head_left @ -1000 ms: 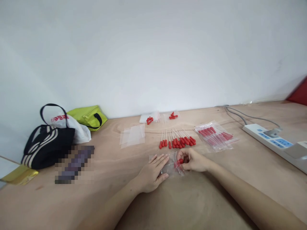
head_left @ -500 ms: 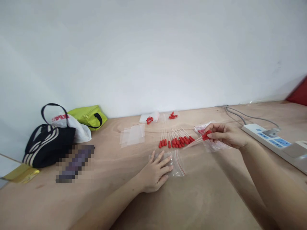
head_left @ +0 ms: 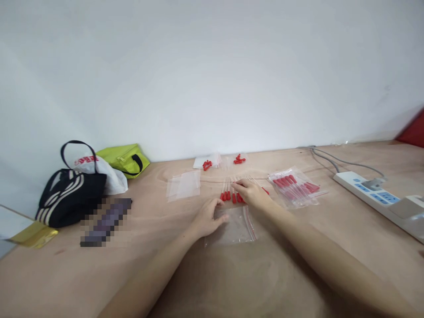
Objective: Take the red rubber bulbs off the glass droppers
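My left hand (head_left: 206, 219) rests on the wooden table (head_left: 298, 265) with its fingers curled on the upper left edge of a clear zip bag (head_left: 236, 227) with a red seal strip. My right hand (head_left: 252, 193) lies over a row of thin droppers with red caps (head_left: 228, 196), just beyond the bag. Its fingertips are bent down and pinched together on one of them. A pile of clear bags filled with red-capped droppers (head_left: 294, 187) lies to the right of that hand.
Empty clear bags (head_left: 183, 185) lie at centre left. Loose red caps (head_left: 206, 165) (head_left: 238, 160) sit on small bags near the wall. A black striped bag (head_left: 68, 196), a white bag (head_left: 106, 174) and a green pouch (head_left: 124, 159) stand at left. A white power strip (head_left: 380, 196) lies at right.
My right hand went from the zip bag to the right-hand pile with a dropper, then came back left onto the loose row. My left hand slid to the bag's upper left edge.
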The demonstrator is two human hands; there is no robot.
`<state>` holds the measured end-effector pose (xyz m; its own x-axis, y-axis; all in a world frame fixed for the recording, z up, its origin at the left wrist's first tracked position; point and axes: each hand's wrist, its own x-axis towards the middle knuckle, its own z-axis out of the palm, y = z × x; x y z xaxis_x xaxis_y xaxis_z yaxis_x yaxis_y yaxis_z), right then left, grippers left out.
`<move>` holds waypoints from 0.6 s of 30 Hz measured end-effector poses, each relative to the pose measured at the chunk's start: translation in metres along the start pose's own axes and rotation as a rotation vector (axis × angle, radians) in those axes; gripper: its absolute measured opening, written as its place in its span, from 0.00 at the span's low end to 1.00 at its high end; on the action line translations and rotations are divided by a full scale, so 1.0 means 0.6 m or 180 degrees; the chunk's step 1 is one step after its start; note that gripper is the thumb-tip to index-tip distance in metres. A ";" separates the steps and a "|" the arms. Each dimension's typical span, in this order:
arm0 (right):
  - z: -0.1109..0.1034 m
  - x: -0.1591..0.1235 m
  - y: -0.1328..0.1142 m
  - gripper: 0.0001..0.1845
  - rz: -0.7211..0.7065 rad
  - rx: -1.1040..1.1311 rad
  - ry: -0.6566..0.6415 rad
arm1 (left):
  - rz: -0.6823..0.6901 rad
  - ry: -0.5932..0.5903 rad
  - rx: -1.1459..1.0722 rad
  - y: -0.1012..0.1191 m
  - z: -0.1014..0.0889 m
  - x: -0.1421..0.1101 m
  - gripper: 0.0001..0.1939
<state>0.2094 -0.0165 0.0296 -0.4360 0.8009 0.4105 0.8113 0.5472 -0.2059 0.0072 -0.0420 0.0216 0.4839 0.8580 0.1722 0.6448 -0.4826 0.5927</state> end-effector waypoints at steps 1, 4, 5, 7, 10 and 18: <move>0.004 0.006 -0.004 0.18 -0.0107 -0.0189 -0.0181 | -0.0105 -0.0031 -0.0044 -0.007 -0.002 0.004 0.16; 0.017 0.017 -0.012 0.17 -0.0331 -0.0425 -0.0460 | -0.0378 -0.0313 -0.0130 -0.011 -0.006 0.012 0.21; 0.020 0.019 -0.014 0.17 -0.0384 -0.0483 -0.0539 | -0.0483 -0.0457 -0.0153 -0.008 -0.008 0.012 0.20; 0.026 0.019 -0.017 0.17 -0.0408 -0.0543 -0.0649 | -0.0714 -0.0768 -0.0187 0.001 -0.014 0.008 0.16; 0.031 0.017 -0.020 0.17 -0.0373 -0.0625 -0.0743 | -0.0957 -0.1134 -0.0343 0.009 -0.037 -0.010 0.06; 0.022 0.011 -0.023 0.14 -0.0108 -0.0484 -0.0627 | -0.2074 0.0173 -0.1624 -0.072 -0.143 -0.033 0.17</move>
<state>0.1903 -0.0157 0.0235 -0.5195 0.8227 0.2307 0.8376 0.5437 -0.0527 -0.0810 -0.0232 0.0604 0.0684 0.9518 -0.2991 0.4321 0.2420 0.8687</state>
